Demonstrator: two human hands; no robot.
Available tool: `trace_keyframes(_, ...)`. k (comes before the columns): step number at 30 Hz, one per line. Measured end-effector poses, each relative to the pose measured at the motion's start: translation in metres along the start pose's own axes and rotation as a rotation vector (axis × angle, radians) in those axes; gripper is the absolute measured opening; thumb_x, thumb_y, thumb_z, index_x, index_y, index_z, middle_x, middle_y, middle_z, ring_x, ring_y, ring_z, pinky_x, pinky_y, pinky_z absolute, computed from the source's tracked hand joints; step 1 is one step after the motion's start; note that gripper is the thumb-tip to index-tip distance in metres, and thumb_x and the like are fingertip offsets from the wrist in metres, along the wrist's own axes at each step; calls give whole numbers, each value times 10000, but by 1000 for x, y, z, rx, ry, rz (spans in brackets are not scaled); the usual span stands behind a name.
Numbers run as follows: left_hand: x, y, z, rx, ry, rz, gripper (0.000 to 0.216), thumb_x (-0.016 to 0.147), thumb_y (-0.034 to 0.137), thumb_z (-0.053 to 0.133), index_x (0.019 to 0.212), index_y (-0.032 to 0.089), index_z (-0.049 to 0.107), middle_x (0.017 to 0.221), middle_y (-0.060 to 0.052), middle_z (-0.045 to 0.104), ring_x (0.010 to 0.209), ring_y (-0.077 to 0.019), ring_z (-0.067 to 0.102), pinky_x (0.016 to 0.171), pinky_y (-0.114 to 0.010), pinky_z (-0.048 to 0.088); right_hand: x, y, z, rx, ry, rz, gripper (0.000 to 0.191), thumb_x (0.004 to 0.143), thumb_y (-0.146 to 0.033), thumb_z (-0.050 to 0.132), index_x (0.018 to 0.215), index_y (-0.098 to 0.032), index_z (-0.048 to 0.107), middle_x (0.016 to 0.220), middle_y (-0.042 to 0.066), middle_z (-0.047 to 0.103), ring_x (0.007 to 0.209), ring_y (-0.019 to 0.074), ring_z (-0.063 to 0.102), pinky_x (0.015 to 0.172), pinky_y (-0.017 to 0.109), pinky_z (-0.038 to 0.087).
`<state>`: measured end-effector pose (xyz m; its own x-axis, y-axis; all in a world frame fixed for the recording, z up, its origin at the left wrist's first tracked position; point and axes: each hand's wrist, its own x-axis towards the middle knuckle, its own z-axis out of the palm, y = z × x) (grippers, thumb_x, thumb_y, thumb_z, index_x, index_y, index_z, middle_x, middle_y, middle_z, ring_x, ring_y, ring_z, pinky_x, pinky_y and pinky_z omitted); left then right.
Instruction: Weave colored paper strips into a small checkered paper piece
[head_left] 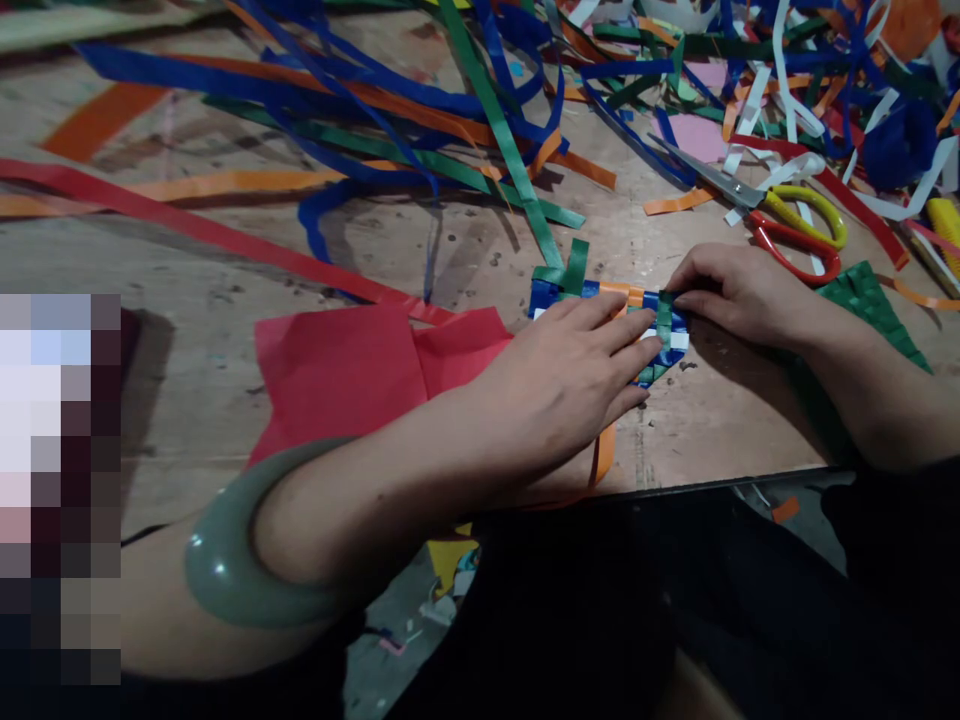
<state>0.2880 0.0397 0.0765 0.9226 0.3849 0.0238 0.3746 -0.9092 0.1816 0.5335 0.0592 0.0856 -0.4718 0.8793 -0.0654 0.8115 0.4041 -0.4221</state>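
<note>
A small woven piece of blue, green, orange and white strips [667, 345] lies on the wooden table near its front edge. My left hand [577, 370] rests flat across it with the fingers spread, covering much of the weave. At its right upper corner, the thumb and forefinger of my right hand [724, 290] pinch the end of a green strip [664, 312]. A long green strip [517, 165] runs up and away from the weave's top left corner. Below the left hand, an orange strip [604, 455] hangs towards the table edge.
Scissors [772, 210] with red and yellow handles lie beyond my right hand. Red paper [345, 370] lies under my left forearm. Loose coloured strips [337, 90] spread over the back of the table. A green woven piece [874, 310] sits by my right wrist.
</note>
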Motion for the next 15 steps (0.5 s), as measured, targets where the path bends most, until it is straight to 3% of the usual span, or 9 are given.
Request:
trace_keyframes(5,0,0,-1,20,-9,2,455,1085,384,390,1394,124,598,1473,-167,622,1382,-360,552,1109,-559,496,1,0,1,-8,-18,-16,167,914,-290,603,968,-219,745,982,38,757,871,192,665,788,314,486)
trace_keyframes(9,-1,0,1,60,14,8,432,1078,400,411,1361,143,611,1440,-147,650,1352,-344,573,1072,-514,519,0,2,-1,26,6,-37,250,932,-302,595,1104,-215,755,1032,56,768,909,207,686,823,338,514)
trace_keyframes(15,1,2,-1,34,-13,-13,421,1074,400,448,1340,127,626,1443,-166,643,1362,-358,563,1069,-532,517,-3,4,-7,-7,81,-189,334,1027,-359,496,1140,-256,793,1095,76,750,976,218,685,836,359,523)
